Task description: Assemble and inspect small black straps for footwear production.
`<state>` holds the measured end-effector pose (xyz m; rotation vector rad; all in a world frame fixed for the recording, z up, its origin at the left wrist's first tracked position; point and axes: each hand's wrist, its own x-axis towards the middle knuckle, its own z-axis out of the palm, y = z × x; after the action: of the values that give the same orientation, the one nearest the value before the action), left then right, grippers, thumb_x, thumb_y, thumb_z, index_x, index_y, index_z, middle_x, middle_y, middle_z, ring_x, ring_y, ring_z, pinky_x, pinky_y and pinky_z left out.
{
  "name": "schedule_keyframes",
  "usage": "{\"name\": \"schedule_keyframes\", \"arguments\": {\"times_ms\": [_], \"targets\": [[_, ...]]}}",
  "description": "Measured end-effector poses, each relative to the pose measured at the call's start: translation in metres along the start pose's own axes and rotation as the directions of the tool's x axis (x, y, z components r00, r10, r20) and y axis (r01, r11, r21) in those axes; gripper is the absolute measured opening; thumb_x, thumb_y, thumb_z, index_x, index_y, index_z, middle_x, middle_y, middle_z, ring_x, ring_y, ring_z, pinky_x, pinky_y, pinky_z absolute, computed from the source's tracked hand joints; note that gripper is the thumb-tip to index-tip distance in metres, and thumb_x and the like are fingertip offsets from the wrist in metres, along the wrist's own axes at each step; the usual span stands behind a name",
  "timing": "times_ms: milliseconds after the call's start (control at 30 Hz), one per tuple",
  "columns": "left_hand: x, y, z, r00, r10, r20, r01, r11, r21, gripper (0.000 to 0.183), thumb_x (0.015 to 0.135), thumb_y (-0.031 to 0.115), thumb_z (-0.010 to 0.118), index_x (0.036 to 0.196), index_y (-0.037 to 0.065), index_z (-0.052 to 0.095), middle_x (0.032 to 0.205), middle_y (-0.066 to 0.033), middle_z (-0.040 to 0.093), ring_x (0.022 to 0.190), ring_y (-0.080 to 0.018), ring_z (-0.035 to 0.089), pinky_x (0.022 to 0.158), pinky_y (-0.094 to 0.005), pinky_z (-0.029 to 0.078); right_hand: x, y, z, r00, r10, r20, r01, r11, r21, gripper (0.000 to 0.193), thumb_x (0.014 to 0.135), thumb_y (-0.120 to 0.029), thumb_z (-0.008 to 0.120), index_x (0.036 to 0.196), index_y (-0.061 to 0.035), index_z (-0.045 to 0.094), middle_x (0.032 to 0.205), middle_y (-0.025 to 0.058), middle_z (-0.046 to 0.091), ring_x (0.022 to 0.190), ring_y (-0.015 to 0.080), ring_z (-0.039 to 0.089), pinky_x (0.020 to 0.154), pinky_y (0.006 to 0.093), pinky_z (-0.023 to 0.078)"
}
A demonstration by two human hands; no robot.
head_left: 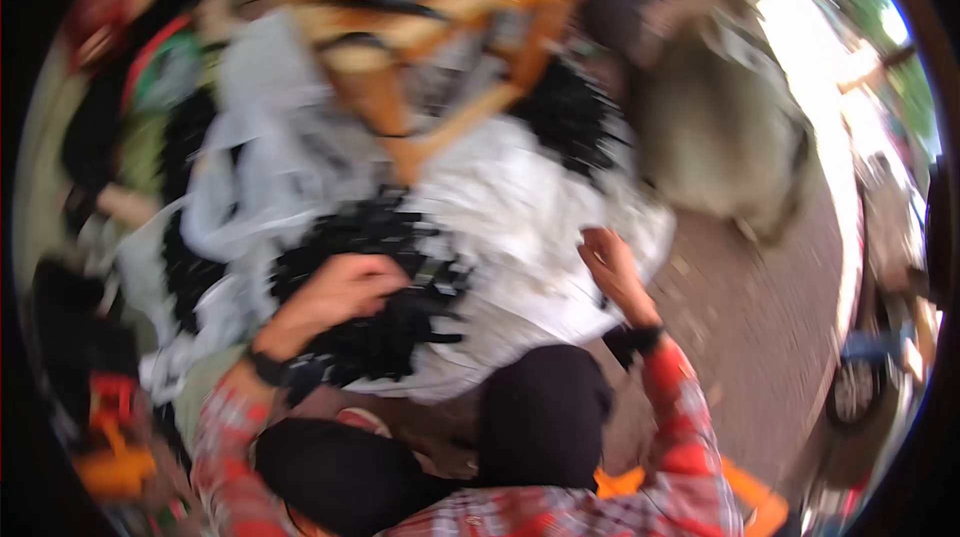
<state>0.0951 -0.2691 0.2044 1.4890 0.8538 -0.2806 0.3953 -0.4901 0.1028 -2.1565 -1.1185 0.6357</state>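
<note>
My left hand point(352, 289) is above a heap of small black strips point(375, 332) whose exact kind is too blurred to name. Its fingers are bent and held together, and whatever may be in them is hidden. My right hand point(612, 265) hovers over the right part of a white sheet or sack point(510, 227) spread on the ground. The fingers there are curled in toward the thumb; I cannot make out anything between them. Black bands circle both wrists.
A wooden frame point(455, 127) like a stool stands ahead. White plastic bags point(265, 172) lie left of it, more black strips point(570, 117) to its right. A large greyish sack point(725, 127) sits at far right. Another person's arm point(125, 205) shows at left. A wheeled vehicle point(865, 377) is at the right edge.
</note>
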Motion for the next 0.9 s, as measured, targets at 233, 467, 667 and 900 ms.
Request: {"name": "schedule_keyframes", "arguments": {"times_ms": [233, 467, 667, 900], "targets": [[0.047, 0.009, 0.005, 0.885, 0.443, -0.140, -0.441, 0.896, 0.047, 0.017, 0.086, 0.017, 0.060, 0.090, 0.000, 0.057, 0.074, -0.0021, 0.059, 0.062, -0.0079, 0.055, 0.054, -0.0237, 0.045, 0.045, -0.157, 0.032, 0.690, -0.209, 0.693, -0.167, 0.885, 0.434, 0.015, 0.092, -0.016, 0.052, 0.096, -0.0012, 0.055, 0.070, -0.0013, 0.052, 0.064, 0.0054, 0.048, 0.059, 0.0206, 0.041], [0.094, -0.141, -0.247, 0.457, 0.353, -0.816, -0.055, 0.927, 0.370, 0.019, 0.076, 0.005, 0.055, 0.092, 0.002, 0.064, 0.081, -0.0180, 0.066, 0.080, -0.0286, 0.065, 0.072, -0.0369, 0.050, 0.028, -0.130, 0.050, 0.772, -0.043, 0.635, -0.306, 0.850, 0.429, 0.013, 0.092, -0.012, 0.049, 0.095, 0.0000, 0.049, 0.067, 0.0040, 0.054, 0.054, 0.0104, 0.051, 0.050, 0.0236, 0.040], [0.168, -0.186, -0.243, 0.456, 0.488, -0.745, 0.441, 0.603, 0.665, 0.016, 0.078, 0.009, 0.054, 0.090, 0.002, 0.062, 0.094, -0.0189, 0.060, 0.088, -0.0351, 0.061, 0.074, -0.0438, 0.051, 0.004, -0.114, 0.059, 0.784, 0.142, 0.604, -0.429, 0.828, 0.362, 0.012, 0.091, -0.012, 0.050, 0.093, 0.0002, 0.051, 0.066, 0.0035, 0.056, 0.055, 0.0092, 0.050, 0.052, 0.0233, 0.041], [0.136, -0.148, -0.275, 0.558, 0.398, -0.728, 0.437, 0.605, 0.665, 0.016, 0.078, 0.010, 0.056, 0.085, -0.002, 0.062, 0.079, -0.0231, 0.064, 0.076, -0.0337, 0.065, 0.065, -0.0461, 0.052, 0.004, -0.117, 0.048, 0.823, 0.170, 0.542, -0.431, 0.809, 0.400, 0.012, 0.092, -0.013, 0.052, 0.093, -0.0008, 0.052, 0.066, 0.0026, 0.055, 0.055, 0.0084, 0.050, 0.052, 0.0230, 0.041]]}}
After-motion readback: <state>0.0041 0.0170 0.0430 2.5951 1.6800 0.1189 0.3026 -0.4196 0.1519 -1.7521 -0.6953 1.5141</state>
